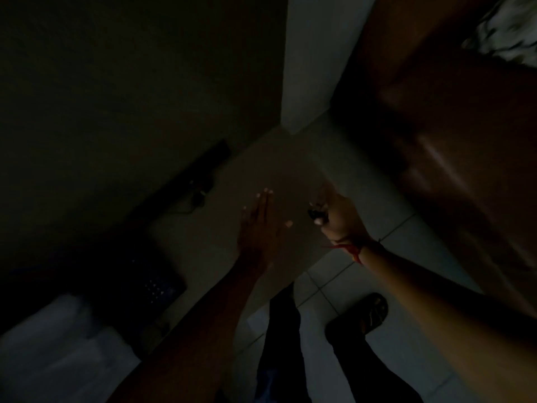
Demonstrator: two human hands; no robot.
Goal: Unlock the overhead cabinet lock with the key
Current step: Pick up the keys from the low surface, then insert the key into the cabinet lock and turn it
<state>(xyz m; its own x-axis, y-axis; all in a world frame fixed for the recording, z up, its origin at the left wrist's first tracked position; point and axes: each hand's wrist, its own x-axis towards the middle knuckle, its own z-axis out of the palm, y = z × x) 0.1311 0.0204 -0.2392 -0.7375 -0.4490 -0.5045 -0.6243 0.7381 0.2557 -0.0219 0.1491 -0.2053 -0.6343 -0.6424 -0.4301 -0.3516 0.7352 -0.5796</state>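
The scene is very dark. My right hand (338, 215) is closed around a small dark object with a pale tip, probably the key (315, 215), held at mid-frame; a red thread is tied round that wrist. My left hand (257, 225) is spread flat with fingers together, palm away from me, a little to the left of the right hand and holding nothing. No cabinet lock can be made out in the dim view.
A brown wooden door or cabinet panel (453, 146) fills the right side. A pale wall corner (308, 82) runs down the middle. A dark strip with a cable (200, 175) lies left. Tiled floor (334, 286) and my sandalled foot (369, 312) are below.
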